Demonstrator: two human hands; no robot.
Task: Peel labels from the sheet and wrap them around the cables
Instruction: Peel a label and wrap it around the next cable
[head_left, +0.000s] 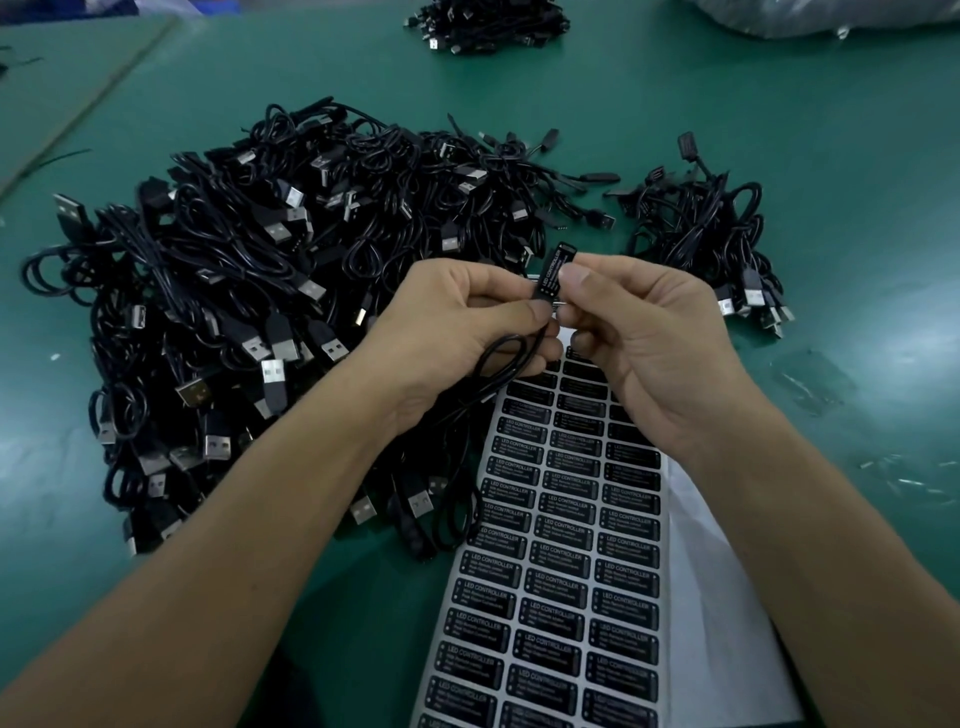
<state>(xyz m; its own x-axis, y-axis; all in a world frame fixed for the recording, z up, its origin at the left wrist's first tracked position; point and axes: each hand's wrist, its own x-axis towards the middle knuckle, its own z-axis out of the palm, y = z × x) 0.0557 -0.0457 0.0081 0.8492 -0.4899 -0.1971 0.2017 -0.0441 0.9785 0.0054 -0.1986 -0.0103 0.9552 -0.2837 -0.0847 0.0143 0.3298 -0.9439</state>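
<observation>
Label (553, 273): our right grip (639, 322) pinches its side; our left grip (457, 322) pinches its lower end with the cable (511, 358), which loops below that grip. Sheet (571, 545): on the bench (831, 130) under both grips. Pile (249, 270): left of our left grip.

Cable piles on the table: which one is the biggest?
The left pile, sprawling widest; the right pile and the far pile at the top edge are much smaller.

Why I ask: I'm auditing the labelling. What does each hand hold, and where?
Left hand pinches the black cable just under its labelled end; right hand pinches the label there by its right edge.
</observation>
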